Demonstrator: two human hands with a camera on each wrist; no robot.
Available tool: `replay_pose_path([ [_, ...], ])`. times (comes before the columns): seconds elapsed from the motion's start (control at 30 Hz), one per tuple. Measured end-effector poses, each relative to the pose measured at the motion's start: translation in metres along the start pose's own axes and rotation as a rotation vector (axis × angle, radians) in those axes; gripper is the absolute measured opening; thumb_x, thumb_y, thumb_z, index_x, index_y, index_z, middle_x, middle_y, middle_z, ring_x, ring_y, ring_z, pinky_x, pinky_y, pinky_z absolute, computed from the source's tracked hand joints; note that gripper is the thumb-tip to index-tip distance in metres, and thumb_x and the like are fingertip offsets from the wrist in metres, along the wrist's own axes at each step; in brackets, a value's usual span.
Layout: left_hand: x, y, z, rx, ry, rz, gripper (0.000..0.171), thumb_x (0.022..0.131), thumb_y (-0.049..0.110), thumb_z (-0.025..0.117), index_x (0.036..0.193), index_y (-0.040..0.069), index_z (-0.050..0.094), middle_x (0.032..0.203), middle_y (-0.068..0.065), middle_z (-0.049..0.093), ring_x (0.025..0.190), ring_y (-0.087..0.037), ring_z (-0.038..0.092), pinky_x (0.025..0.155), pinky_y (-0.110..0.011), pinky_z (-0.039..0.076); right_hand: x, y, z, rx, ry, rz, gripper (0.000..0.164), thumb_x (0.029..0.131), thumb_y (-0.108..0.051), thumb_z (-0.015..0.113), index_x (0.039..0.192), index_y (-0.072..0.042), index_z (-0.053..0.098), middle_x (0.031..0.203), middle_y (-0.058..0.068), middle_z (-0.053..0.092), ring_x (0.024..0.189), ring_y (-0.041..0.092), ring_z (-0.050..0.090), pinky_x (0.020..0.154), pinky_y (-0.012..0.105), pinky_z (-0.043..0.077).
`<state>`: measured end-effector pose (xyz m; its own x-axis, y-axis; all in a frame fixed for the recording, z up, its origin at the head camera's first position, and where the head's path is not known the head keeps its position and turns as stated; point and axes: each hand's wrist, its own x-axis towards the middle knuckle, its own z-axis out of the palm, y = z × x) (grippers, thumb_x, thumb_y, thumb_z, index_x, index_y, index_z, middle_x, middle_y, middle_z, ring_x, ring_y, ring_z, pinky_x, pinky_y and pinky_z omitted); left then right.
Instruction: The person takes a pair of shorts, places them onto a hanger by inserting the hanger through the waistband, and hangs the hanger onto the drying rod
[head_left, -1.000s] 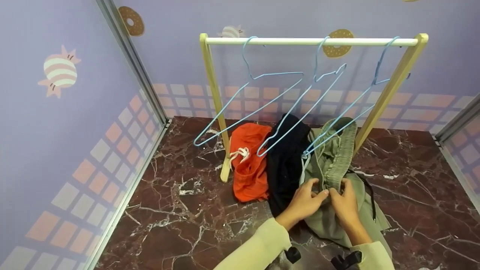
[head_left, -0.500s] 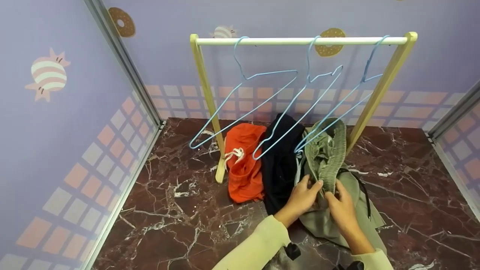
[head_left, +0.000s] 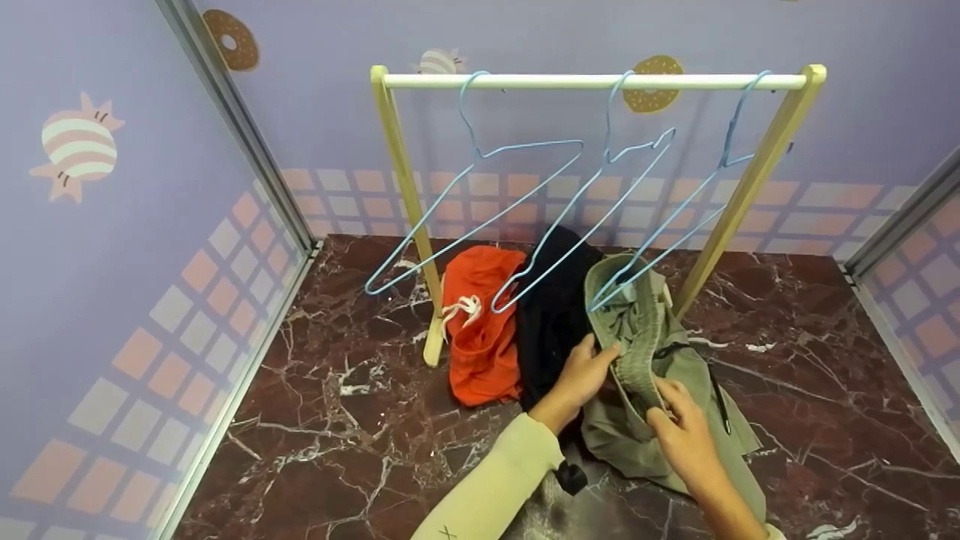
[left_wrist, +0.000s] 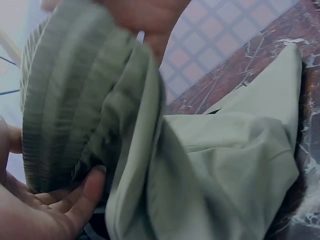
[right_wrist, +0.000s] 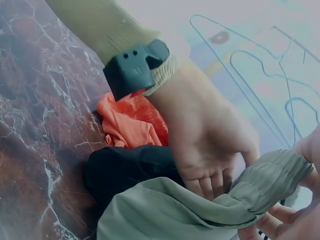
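Olive-green pants (head_left: 626, 446) lie in a loose heap at the right, their ribbed elastic waistband (head_left: 637, 360) raised and spread into a loop. My left hand (head_left: 581, 376) pinches the waistband's left side, thumb on the inner face in the head view. Lower down and to the right, my right hand (head_left: 686, 429) grips the near end of the same band. Close up in the left wrist view, the waistband (left_wrist: 65, 100) bulges between both hands. A black cord (head_left: 718, 397) hangs along the pants' right side. The lower end of the right blue wire hanger (head_left: 664, 232) overlaps the waistband opening.
Black folded clothing (head_left: 551, 322) and an orange garment (head_left: 484, 352) with a white drawstring lie left of the pants. Above stands a wooden rack with a white rail (head_left: 540, 81), bearing a left hanger (head_left: 487, 214) and a middle hanger (head_left: 585, 217). Patterned walls (head_left: 82, 300) enclose the marble-look floor (head_left: 337, 450).
My hands have moved apart, the right one lower and the left one slightly up and leftward. The waistband has turned and its opening has widened. The head view has shifted a little.
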<state>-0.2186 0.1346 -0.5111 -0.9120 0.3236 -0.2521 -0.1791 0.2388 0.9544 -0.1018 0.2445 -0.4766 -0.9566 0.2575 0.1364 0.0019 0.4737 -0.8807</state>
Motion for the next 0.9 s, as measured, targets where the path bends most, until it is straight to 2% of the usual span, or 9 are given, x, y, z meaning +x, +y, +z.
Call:
replay_pose_path([
  [0.2,0.003,0.0,-0.005,-0.073,-0.019,-0.047,0.072,0.09,0.046,0.049,0.145,0.01,0.02,0.151,-0.008,0.02,0.14,-0.024,0.019,0.11,-0.043,0.022,-0.01,-0.009,-0.003,-0.029,0.013,-0.137,0.049,0.075,0.012,0.049,0.117,-0.01,0.062,0.109,0.003,0.06,0.094,-0.003,0.051,0.07,0.017,0.045],
  [0.3,0.007,-0.001,-0.008,-0.13,-0.021,-0.052,0.073,0.089,0.045,0.05,0.145,0.008,0.02,0.151,-0.009,0.02,0.14,-0.024,0.018,0.111,-0.042,0.02,-0.015,-0.014,-0.005,-0.047,0.009,-0.165,0.047,0.075,0.012,0.05,0.115,-0.009,0.064,0.107,0.001,0.06,0.091,-0.002,0.051,0.07,0.016,0.043],
  [0.4,0.011,-0.001,-0.012,-0.205,-0.024,-0.018,0.069,0.09,0.04,0.051,0.144,0.007,0.023,0.15,-0.008,0.024,0.14,-0.024,0.019,0.111,-0.041,0.021,-0.02,-0.02,-0.007,-0.057,-0.004,-0.173,0.045,0.075,0.012,0.051,0.112,-0.009,0.065,0.104,-0.002,0.059,0.081,0.001,0.05,0.067,0.017,0.04],
  [0.43,0.013,-0.002,-0.013,-0.227,-0.025,-0.006,0.067,0.09,0.038,0.052,0.143,0.008,0.025,0.149,-0.007,0.027,0.138,-0.023,0.022,0.11,-0.04,0.023,-0.021,-0.021,-0.008,-0.06,-0.007,-0.176,0.045,0.075,0.012,0.051,0.111,-0.01,0.066,0.103,-0.003,0.058,0.081,0.002,0.05,0.068,0.016,0.04],
  [0.47,0.014,-0.002,-0.015,-0.251,-0.029,0.001,0.065,0.09,0.037,0.052,0.143,0.01,0.027,0.147,-0.007,0.031,0.132,-0.024,0.034,0.106,-0.042,0.03,-0.022,-0.023,-0.009,-0.058,-0.012,-0.176,0.045,0.074,0.012,0.052,0.109,-0.011,0.067,0.102,-0.004,0.057,0.08,0.002,0.05,0.069,0.016,0.039],
  [0.53,0.015,-0.004,-0.019,-0.284,-0.035,0.024,0.062,0.09,0.034,0.053,0.143,0.012,0.029,0.143,-0.005,0.038,0.119,-0.024,0.046,0.094,-0.046,0.039,-0.024,-0.027,-0.01,-0.042,-0.014,-0.196,0.045,0.072,0.014,0.052,0.104,-0.013,0.069,0.098,-0.004,0.056,0.08,0.004,0.05,0.07,0.015,0.038],
  [0.67,0.017,-0.008,-0.024,-0.3,-0.023,0.078,0.061,0.087,0.029,0.059,0.14,0.015,0.033,0.134,-0.004,0.048,0.101,-0.017,0.054,0.082,-0.042,0.045,-0.029,-0.034,-0.01,-0.023,0.014,-0.288,0.046,0.067,0.017,0.052,0.095,-0.013,0.072,0.093,-0.003,0.053,0.082,0.006,0.048,0.073,0.014,0.037],
  [0.77,0.019,-0.011,-0.025,-0.309,-0.005,0.106,0.064,0.084,0.024,0.062,0.14,0.015,0.033,0.135,-0.004,0.047,0.118,-0.015,0.048,0.097,-0.032,0.039,-0.032,-0.037,-0.011,-0.016,0.058,-0.371,0.044,0.064,0.02,0.053,0.087,-0.012,0.072,0.09,0.0,0.052,0.079,0.007,0.047,0.07,0.015,0.036],
  [0.9,0.021,-0.013,-0.026,-0.329,0.04,0.096,0.072,0.082,0.021,0.064,0.142,0.009,0.026,0.142,-0.009,0.038,0.13,-0.023,0.037,0.105,-0.037,0.031,-0.036,-0.043,-0.017,0.012,0.08,-0.414,0.041,0.064,0.023,0.051,0.075,-0.013,0.069,0.088,0.004,0.051,0.075,0.008,0.045,0.065,0.018,0.035],
])
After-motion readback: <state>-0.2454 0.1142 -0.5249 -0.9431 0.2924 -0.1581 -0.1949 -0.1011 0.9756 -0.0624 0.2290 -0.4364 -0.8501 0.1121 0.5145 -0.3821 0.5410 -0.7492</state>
